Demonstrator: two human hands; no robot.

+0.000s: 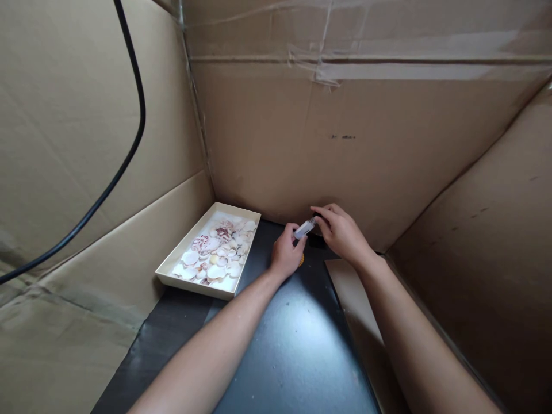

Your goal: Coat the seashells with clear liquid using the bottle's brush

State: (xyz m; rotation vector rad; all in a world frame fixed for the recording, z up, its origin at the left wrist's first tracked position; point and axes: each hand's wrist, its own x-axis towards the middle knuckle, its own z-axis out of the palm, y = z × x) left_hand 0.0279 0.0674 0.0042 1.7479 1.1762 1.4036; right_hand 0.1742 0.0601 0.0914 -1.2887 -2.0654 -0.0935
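My left hand (284, 253) grips a small clear bottle (304, 229) with a pale label, held tilted with its neck up and to the right. At the neck, the thumb and fingers of my right hand (343, 234) are closed on a dark cap (317, 215), mostly hidden by the fingers. Whether the cap is on the neck or just off it, I cannot tell. An orange ridged object (301, 260) shows partly from behind my left hand, close to the dark tabletop (284, 345).
To the left stands a shallow cream box (196, 286) holding many seashells (219, 253). A flat cardboard piece (351, 305) lies under my right forearm. Cardboard walls (366, 161) enclose the back and sides. A black cable (140, 103) hangs at the upper left.
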